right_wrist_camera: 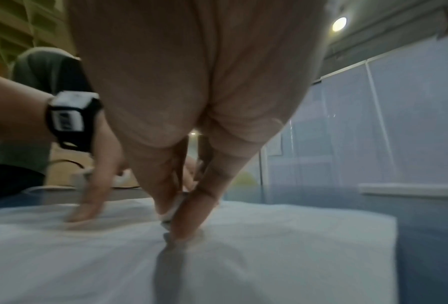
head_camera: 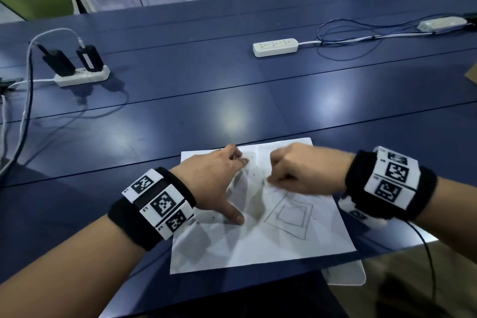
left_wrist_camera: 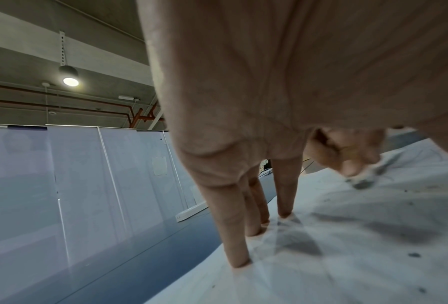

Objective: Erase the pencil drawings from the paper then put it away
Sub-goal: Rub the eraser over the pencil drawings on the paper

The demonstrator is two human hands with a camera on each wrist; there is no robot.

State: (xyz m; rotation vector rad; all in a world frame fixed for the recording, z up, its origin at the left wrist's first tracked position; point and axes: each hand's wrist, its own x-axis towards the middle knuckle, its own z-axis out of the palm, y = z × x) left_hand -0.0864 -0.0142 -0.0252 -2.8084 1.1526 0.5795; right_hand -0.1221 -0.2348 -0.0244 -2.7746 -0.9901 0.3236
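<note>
Head view: paper [head_camera: 258,245] lies flat at the blue counter's [head_camera: 232,80] 6 o'clock edge, long axis toward 12. Left wrist: left hand [left_wrist_camera: 243,123] presses it, fingers straight. Right wrist: right hand [right_wrist_camera: 191,102] pinches an eraser [right_wrist_camera: 171,207] against it.

The paper [head_camera: 258,248] lies at the table's [head_camera: 206,80] near edge, both hands on its far half, left hand [head_camera: 214,183] beside right hand [head_camera: 302,170]. One power strip [head_camera: 82,77] sits toward the far left corner. Another strip [head_camera: 275,47] lies toward the far edge, right of centre.
</note>
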